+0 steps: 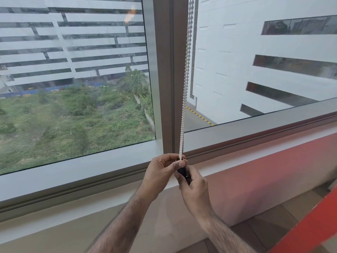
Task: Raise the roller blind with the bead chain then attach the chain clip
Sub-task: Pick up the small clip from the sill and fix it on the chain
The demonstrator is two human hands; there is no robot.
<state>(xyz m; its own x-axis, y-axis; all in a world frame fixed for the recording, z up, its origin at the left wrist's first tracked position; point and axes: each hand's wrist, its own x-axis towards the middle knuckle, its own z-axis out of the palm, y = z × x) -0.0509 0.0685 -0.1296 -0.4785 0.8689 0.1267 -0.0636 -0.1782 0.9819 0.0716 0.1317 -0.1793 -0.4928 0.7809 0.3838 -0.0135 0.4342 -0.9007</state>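
A white bead chain [185,84] hangs as a doubled strand down the window's central mullion from the top of the view to my hands. My left hand [160,173] pinches the bottom loop of the chain between thumb and fingers. Just below and to the right, my right hand [194,186] grips a small black chain clip [183,172], whose top end touches the chain's bottom loop. The roller blind itself is out of view; both panes are uncovered.
The brown mullion [166,73] splits two large window panes. A grey sill [76,175] runs along the bottom of the frame. Below it is a red and white ledge [269,165], wood flooring at the lower right, and a red edge [310,227] in the corner.
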